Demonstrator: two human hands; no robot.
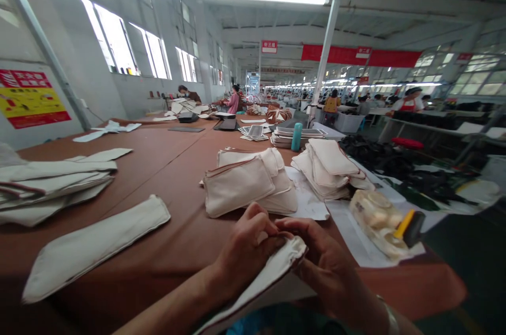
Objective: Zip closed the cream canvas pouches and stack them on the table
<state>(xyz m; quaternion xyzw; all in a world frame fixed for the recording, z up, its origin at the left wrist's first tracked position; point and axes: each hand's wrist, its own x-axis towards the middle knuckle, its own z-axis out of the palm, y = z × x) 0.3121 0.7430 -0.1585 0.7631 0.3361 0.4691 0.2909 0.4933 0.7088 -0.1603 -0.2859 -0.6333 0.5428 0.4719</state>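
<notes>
Both my hands grip one end of a long cream fabric piece with brown edging, held just over the near edge of the table. My left hand pinches the brown edge at the tip. My right hand wraps round the same end from the right, and the cloth there is bunched up. The lower part of the piece runs down out of view. Just beyond my hands lies a stack of cream fabric panels. Another long cream piece rests flat to the left.
More cream pieces are heaped at far left. A second panel stack stands right, by a turquoise bottle. Near the right edge are a plastic-wrapped bundle and a yellow-and-black handled tool. Several people work farther off.
</notes>
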